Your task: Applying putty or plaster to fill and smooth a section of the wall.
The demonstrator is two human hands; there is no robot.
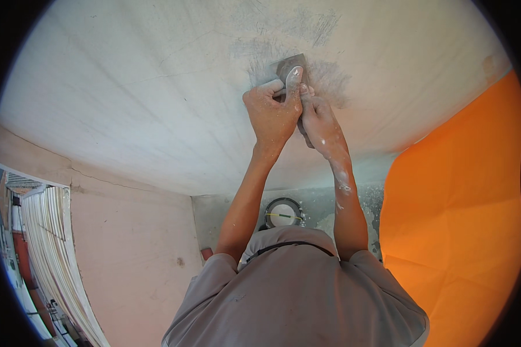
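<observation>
Left hand (274, 115) and right hand (320, 120) together, clamped on scraper (286, 65) at 12 o'clock, against scuffed wall (150, 92). Likely best: low angle, even pressure, short overlapping strokes, no corners digging in.

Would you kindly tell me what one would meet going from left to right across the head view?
White ribbed material, pinkish wall, left hand, right hand, orange sheet.
</observation>
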